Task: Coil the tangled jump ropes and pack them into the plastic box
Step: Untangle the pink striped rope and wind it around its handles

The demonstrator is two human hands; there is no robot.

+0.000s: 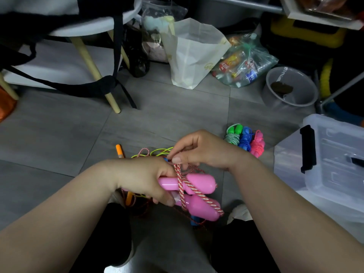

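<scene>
Two pink plastic bulb-ended handles (199, 184) held at lower centre, with a red-and-white twisted rope (180, 186) looped over them.

The left hand (149, 180) grips both glossy handles side by side, while the right hand (204, 150), just above, pinches the rope between thumb and forefinger. Beneath the hands, on the grey tiled floor (59, 134), lies a tangle with a thin yellow-green cord (161, 150), an orange handle (119, 151) and what may be a blue handle (195, 220), mostly hidden. Right of centre lie three coiled bundles, touching in a row: green-and-white (232, 136), blue (245, 139) and pink (257, 144). The clear plastic box (331, 160) with a black latch sits at the right edge. A cream paper bag (193, 54) and a round grey tub (291, 87) stand further up.
</scene>
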